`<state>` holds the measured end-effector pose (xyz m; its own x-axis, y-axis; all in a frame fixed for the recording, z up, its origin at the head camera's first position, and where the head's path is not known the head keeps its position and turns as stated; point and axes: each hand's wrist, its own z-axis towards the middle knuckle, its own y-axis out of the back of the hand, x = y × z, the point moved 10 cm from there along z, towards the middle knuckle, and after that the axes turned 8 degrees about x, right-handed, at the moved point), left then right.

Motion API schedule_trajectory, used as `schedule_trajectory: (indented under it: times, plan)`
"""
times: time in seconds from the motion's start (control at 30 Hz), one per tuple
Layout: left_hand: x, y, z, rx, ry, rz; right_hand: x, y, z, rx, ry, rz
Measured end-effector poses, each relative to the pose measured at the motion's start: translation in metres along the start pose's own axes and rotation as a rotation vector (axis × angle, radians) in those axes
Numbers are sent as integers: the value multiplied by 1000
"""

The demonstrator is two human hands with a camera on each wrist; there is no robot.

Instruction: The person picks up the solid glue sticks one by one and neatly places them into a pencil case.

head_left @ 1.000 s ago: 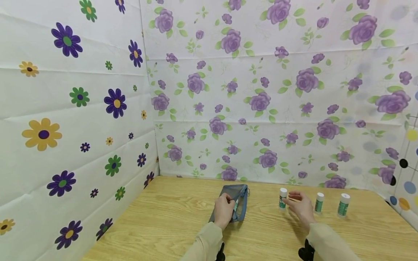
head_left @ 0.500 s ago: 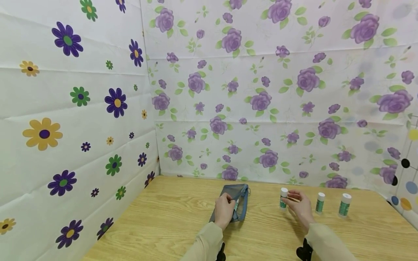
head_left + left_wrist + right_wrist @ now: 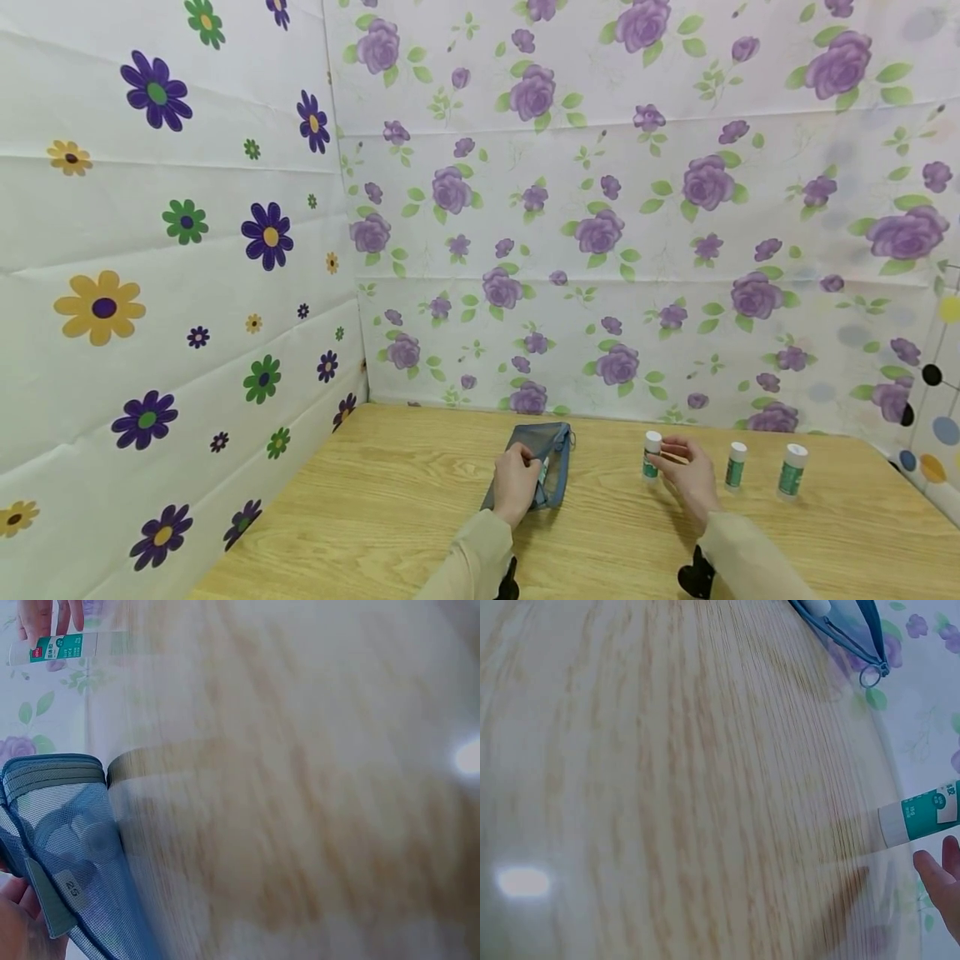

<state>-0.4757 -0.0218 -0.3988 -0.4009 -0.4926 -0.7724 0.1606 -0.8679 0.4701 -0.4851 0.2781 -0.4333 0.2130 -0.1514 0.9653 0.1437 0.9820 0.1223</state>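
Observation:
My left hand grips a blue mesh zipper pouch on the wooden table, its side gaping open. A small white-and-green item shows at the opening. In the left wrist view, round pale shapes show through the pouch's mesh. To the right, my right hand pinches an upright glue stick with a white cap and green label. The thumb lies across its front, and the fingers pass behind it. In the right wrist view, two fingertips sit just beside the glue stick.
Two more white-capped glue sticks stand to the right of my right hand: a smaller one and a larger one. A flower-print sheet rises behind the wooden table, and another flanks it at left.
The view has shifted very slightly. Both hands, the pouch and the glue sticks otherwise look the same.

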Motion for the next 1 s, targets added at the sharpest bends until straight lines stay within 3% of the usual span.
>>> schedule_trajectory:
  times: [0.3, 1.0]
  plan:
    - [3, -1, 2, -1, 6, 4, 6, -5, -1, 4, -57, -33]
    - [0, 0, 1, -3, 4, 8, 1, -8, 4, -38, -41, -53]
